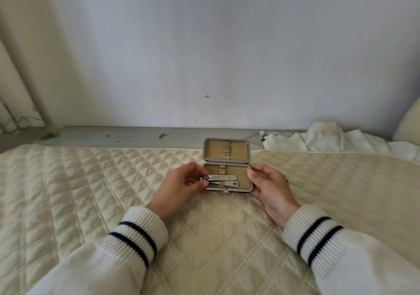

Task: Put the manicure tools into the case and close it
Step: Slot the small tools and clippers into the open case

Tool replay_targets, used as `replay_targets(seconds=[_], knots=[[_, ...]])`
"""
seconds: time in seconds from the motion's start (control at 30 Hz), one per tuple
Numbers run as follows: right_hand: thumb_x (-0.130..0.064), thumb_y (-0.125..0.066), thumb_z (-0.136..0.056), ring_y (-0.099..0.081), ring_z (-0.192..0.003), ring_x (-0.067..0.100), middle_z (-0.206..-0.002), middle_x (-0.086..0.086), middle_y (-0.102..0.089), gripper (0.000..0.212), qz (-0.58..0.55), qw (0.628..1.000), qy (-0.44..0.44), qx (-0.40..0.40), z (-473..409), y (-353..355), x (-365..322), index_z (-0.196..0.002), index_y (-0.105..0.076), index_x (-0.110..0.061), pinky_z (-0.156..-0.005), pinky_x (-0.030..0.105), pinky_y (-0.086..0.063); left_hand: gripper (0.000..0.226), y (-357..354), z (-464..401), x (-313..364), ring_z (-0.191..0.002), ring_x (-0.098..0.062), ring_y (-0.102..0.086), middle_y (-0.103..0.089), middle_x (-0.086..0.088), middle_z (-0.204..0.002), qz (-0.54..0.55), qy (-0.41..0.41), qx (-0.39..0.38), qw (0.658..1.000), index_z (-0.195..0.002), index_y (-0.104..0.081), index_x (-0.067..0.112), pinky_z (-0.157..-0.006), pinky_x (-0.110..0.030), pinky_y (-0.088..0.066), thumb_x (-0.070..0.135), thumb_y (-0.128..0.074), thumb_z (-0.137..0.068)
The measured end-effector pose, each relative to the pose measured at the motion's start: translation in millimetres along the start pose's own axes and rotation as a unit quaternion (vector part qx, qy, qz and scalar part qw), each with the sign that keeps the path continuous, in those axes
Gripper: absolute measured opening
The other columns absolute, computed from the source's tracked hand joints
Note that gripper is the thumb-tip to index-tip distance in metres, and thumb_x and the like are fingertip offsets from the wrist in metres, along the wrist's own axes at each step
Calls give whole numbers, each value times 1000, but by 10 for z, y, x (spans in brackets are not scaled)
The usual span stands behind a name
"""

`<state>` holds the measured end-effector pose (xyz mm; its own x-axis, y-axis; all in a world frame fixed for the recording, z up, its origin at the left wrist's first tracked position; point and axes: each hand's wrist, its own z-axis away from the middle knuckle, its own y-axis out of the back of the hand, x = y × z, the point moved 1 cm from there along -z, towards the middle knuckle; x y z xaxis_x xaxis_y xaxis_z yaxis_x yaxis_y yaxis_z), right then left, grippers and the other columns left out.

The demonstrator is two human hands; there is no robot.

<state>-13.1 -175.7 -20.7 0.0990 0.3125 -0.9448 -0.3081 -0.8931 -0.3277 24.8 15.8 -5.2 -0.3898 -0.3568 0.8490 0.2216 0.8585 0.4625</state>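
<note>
The person is putting the nail clippers into the bottom half of the open case, which is lying on the quilted bed cover. The left hand is pinching the clippers' end with thumb and fingers. The right hand is holding the case's right edge, fingers curled around it. Next, I think, the clippers need pushing under the strap, then the lid needs closing.
</note>
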Motion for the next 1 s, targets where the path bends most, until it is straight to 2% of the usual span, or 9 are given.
replay_targets(seconds=[0.07, 0.17, 0.33, 0.47, 0.53, 0.63, 0.73, 0.87, 1.0], knots=[[1, -50, -88, -64, -80, 19, -89, 7, -66, 15, 4, 1000, 0, 2, 4, -1, 2, -90, -59, -11, -60, 22, -58, 16, -7, 5, 7, -80, -8, -64, -67, 6, -83, -11, 0, 9, 1000, -78, -60, 25, -67, -2, -45, 12, -68, -76], [1, -50, -87, -64, -79, 19, -87, 7, -66, 14, 2, 1000, 0, 17, -4, 4, 7, -92, -60, -8, -58, 22, -58, 16, -16, -4, 7, -81, -11, -66, -68, 3, -81, -21, 7, 10, 1000, -74, -60, 24, -69, -9, -48, 13, -71, -74], [2, -51, -86, -64, -75, 18, -84, 8, -66, 15, -1, 1000, -1, 29, -9, 7, 9, -87, -60, -10, -57, 23, -58, 14, -14, -23, 21, -68, 7, -63, -69, 9, -77, -32, 14, -9, 999, -70, -62, 25, -64, 0, -42, 16, -73, -72], [3, -50, -87, -63, -75, 17, -83, 7, -65, 14, -5, 1000, 0, 27, 0, 9, 1, -89, -60, -7, -55, 21, -58, 12, -9, -24, 20, -68, 9, -62, -69, 9, -78, -34, 11, -18, 999, -72, -63, 24, -65, 0, -42, 18, -73, -72], [2, -50, -87, -64, -76, 17, -84, 7, -65, 15, -1, 1000, 0, 25, 0, 9, 5, -97, -59, -5, -55, 21, -58, 10, 0, -28, 17, -72, 7, -63, -70, 7, -81, -32, 13, -21, 999, -76, -64, 23, -67, -3, -44, 21, -73, -72], [0, -51, -87, -64, -78, 19, -87, 8, -66, 17, 2, 1000, 3, 21, -3, 14, 7, -102, -57, -5, -58, 23, -59, 23, -3, -17, 5, -87, -5, -65, -68, 6, -91, -28, 24, -44, 998, -87, -60, 26, -79, -18, -50, 23, -76, -69], [-1, -52, -87, -64, -73, 20, -84, 9, -64, 14, 9, 1000, 13, 11, 2, 9, -1, -90, -52, -15, -57, 27, -58, 33, -24, 2, 2, -91, -9, -65, -67, 7, -96, -51, 17, -52, 997, -95, -58, 25, -85, -24, -52, 16, -76, -69], [-4, -50, -89, -66, -73, 18, -85, 7, -64, 15, 90, 993, 50, -58, 32, -1, -56, -83, -54, -18, -57, 29, -60, 33, -17, -6, -24, -88, -9, -65, -69, 5, -94, -56, 8, -20, 998, -92, -58, 27, -84, -25, -52, 15, -76, -67], [9, -47, -85, -67, -91, 17, -110, 3, -62, 34, 219, 963, 88, -126, 82, -13, -66, -94, -63, -20, -71, 30, -60, 33, -9, 0, -35, -83, -6, -64, -66, 9, -88, -60, -2, -6, 998, -89, -57, 25, -74, -9, -49, 11, -76, -67]])
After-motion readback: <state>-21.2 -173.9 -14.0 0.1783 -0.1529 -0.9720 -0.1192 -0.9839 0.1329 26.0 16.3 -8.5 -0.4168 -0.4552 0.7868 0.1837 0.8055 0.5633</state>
